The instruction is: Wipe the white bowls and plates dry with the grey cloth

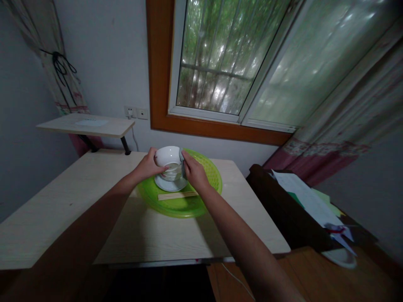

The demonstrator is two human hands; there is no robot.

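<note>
1 window (220, 58) overlooks 1 pale wooden table (63, 188). The table supports 1 round green tray (179, 209). Above the tray's white plate (168, 186), the partly closed left hand (147, 167) grips 1 white bowl (167, 155); the partly closed right hand (195, 170) holds gray cloth (183, 165) against it. Chopsticks (174, 196) lie nearby.

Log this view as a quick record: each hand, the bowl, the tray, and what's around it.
Left hand: holding bowl
Right hand: pressing grey cloth to bowl
Bowl: white, tilted, base partly visible
Tray: green, round, on table
On tray: white plate, chopsticks nearer the camera
Left of tray: raised shelf
Behind table: window
</note>
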